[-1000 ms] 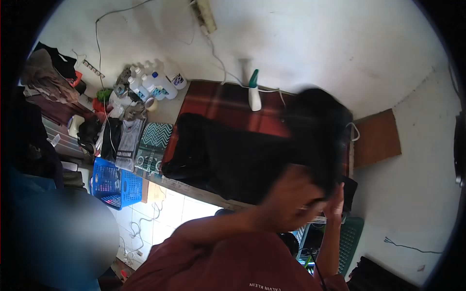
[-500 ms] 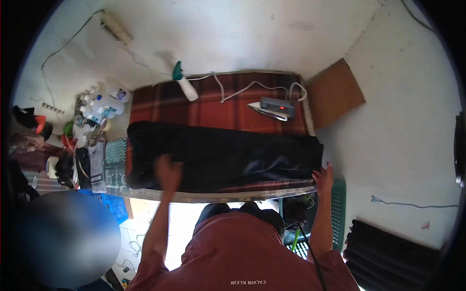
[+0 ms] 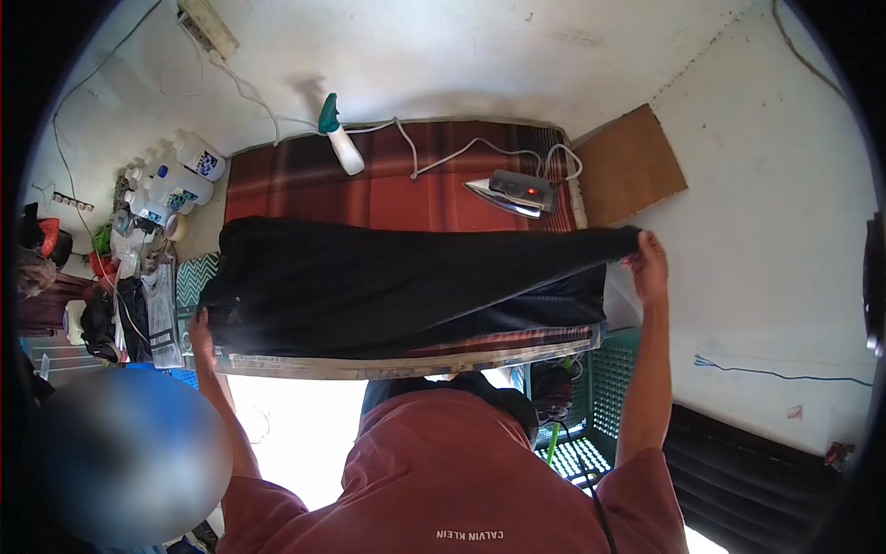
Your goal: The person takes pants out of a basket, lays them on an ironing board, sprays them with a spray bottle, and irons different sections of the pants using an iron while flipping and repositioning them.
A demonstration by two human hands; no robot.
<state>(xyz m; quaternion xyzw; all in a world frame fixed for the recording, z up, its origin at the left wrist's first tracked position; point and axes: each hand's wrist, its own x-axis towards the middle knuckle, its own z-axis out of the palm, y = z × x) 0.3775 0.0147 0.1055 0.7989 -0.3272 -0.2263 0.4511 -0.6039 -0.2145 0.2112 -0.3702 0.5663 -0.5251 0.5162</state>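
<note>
A pair of black trousers (image 3: 369, 277) lies lengthwise across the red striped ironing cloth (image 3: 406, 198). At the far left end, my left hand (image 3: 201, 334) grips the trousers' edge, its fingertips partly hidden. My right hand (image 3: 651, 263) pinches the end of the upper leg and holds it raised past the table's right side. The other leg (image 3: 554, 300) stays flat beneath, its shiny surface showing. Behind the trousers, an iron (image 3: 510, 193) rests on the cloth with a red light lit. A white spray bottle with a green head (image 3: 343, 138) is near the wall.
The iron's white cord (image 3: 480, 143) runs along the back of the cloth. Several white bottles (image 3: 175, 185) stand at the left, beside folded textiles. A brown board (image 3: 632, 166) leans at the right. Below the table's right end is a green basket (image 3: 614, 379). A blurred round shape covers the lower left.
My left hand has moved left to the trousers' far end. My right hand has lifted the end of the upper leg up and outward, uncovering the leg beneath. The view has shifted slightly.
</note>
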